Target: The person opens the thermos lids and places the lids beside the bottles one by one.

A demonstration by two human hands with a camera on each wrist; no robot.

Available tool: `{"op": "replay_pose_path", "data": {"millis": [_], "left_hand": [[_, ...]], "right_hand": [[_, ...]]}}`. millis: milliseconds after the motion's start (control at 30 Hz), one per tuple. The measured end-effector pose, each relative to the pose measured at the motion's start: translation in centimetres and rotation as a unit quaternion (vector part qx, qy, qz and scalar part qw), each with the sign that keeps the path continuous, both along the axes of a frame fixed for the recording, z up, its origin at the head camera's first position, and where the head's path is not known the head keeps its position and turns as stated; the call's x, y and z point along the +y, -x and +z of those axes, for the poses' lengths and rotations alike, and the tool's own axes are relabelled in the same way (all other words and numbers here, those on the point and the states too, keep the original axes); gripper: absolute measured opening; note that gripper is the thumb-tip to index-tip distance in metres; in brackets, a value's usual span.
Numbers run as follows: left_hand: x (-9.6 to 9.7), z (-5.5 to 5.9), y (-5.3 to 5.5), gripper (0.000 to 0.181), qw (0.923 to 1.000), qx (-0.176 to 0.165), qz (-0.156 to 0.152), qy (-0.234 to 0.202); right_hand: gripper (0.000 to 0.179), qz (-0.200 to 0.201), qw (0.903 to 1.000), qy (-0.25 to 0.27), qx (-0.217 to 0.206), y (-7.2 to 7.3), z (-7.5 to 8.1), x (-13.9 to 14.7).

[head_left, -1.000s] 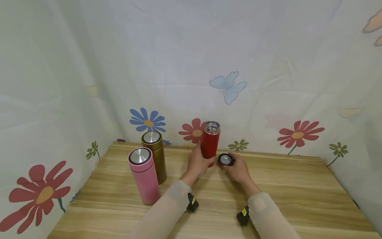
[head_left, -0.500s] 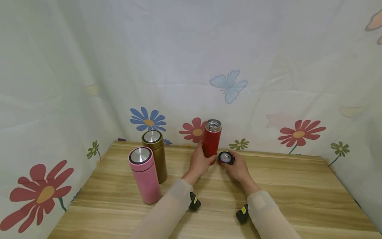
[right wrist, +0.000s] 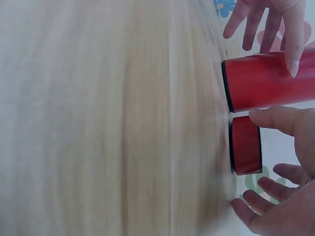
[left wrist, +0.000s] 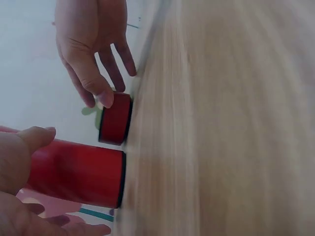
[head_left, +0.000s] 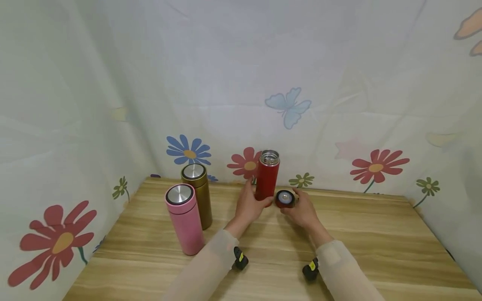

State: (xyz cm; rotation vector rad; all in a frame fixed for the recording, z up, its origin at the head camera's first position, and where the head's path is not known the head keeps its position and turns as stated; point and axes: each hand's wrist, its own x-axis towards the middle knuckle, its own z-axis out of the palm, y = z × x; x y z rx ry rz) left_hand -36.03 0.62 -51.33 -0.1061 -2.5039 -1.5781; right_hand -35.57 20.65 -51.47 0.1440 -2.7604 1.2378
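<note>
The right hand (head_left: 303,209) has loosened around the red lid (head_left: 285,199) compared with half a second ago: its fingers are now spread clear, the thumb right at the lid's edge, touch uncertain. The lid sits inside-up on the bench (head_left: 376,234), just beside the upright, uncapped red bottle (head_left: 266,182), so the taking-off looks finished. The left hand (head_left: 248,205) is spread around the bottle's lower part; whether it presses, I cannot tell.
</note>
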Motion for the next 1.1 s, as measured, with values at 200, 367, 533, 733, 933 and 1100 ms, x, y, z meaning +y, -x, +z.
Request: {"op": "replay_pose_path", "data": {"millis": [200, 367, 533, 733, 933, 1100], "left_hand": [[-0.7, 0.8, -2.1, 0.097, 0.9996, 0.006, -0.003, 0.026], [-1.4, 1.8, -4.6, 0.098, 0.9990, -0.017, -0.009, 0.042], [-2.6, 2.7, -7.3, 0.099, 0.9971, -0.052, -0.026, 0.048], [-4.1, 2.8, -10.3, 0.096, 0.9939, -0.083, -0.047, 0.055], [-5.5, 2.3, -13.1, 0.087, 0.9932, -0.070, -0.056, 0.074], [-7.1, 1.2, -15.4, 0.081, 0.9924, -0.061, -0.059, 0.089]], "right_hand": [[0.088, -0.004, 0.9999, 0.000, -0.009, -1.3, 0.6, 0.5], [0.085, 0.000, 0.9999, 0.004, -0.014, -3.0, 1.1, 0.5], [0.081, 0.002, 1.0000, -0.007, 0.002, -5.1, 1.7, -0.1], [0.079, 0.010, 0.9999, 0.004, -0.004, -8.0, 1.9, -1.0], [0.078, 0.025, 0.9991, 0.033, -0.010, -11.0, 1.7, -2.5], [0.076, 0.040, 0.9973, 0.059, -0.015, -12.9, 1.2, -4.2]]}}
